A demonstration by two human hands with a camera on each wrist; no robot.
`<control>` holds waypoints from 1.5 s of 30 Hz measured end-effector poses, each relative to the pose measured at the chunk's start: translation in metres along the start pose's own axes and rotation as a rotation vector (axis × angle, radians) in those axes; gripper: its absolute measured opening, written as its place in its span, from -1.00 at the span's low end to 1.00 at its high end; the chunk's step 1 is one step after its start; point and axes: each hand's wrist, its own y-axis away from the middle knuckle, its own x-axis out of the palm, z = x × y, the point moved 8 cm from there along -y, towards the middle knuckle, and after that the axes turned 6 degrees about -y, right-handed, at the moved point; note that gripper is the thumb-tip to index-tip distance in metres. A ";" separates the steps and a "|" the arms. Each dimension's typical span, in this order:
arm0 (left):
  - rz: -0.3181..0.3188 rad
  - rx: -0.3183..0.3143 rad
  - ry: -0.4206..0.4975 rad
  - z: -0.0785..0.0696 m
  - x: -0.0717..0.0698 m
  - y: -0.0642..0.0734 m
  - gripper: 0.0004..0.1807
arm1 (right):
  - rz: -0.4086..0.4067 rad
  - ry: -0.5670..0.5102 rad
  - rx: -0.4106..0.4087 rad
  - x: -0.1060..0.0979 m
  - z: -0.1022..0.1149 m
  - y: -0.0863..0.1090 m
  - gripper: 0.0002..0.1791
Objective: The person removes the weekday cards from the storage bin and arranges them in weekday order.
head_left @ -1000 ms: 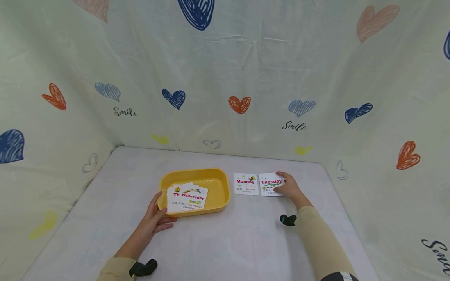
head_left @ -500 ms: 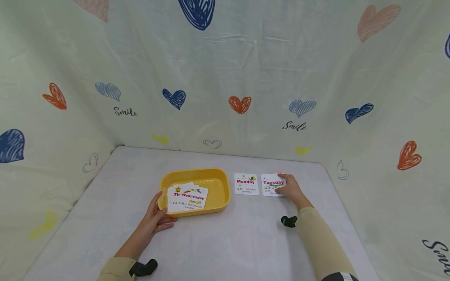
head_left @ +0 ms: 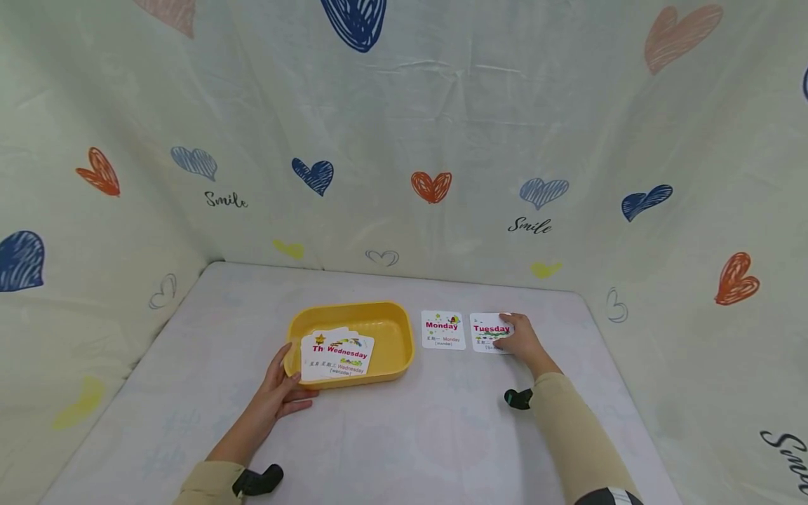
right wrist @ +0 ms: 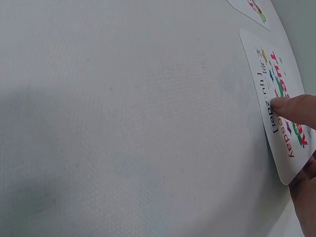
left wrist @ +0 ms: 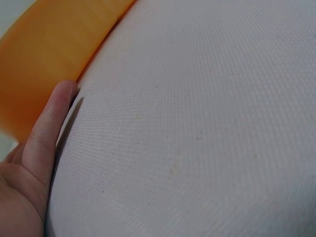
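Observation:
My left hand holds the yellow tray by its near left corner, its digits spread around the outer walls. One fairly straight finger lies low against the wall in the left wrist view. Inside the tray is an overlapping pile of white cards with the Wednesday card on top. At the right, my right hand pinches the Tuesday card by its right side. A digit presses on the printed face of that card, with other fingers at its edge in the right wrist view.
The Monday card lies face up between the tray and the Tuesday card, a narrow gap from the latter. All stand on a white-covered table. A heart-printed curtain rises behind the table's far edge.
The Tuesday card has slid slightly right in my right hand's grip, widening its gap from the Monday card. My left hand and the tray have stayed put.

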 end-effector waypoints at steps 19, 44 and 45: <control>0.007 0.000 -0.010 0.000 -0.001 0.000 -0.23 | -0.023 0.010 -0.042 -0.001 0.000 0.001 -0.20; 0.016 0.010 -0.014 -0.001 0.000 0.003 -0.26 | 0.120 -0.039 -0.214 0.033 0.087 0.028 -0.33; 0.019 0.012 -0.013 -0.001 0.000 0.003 -0.26 | 0.133 -0.041 -0.229 0.036 0.091 0.029 -0.34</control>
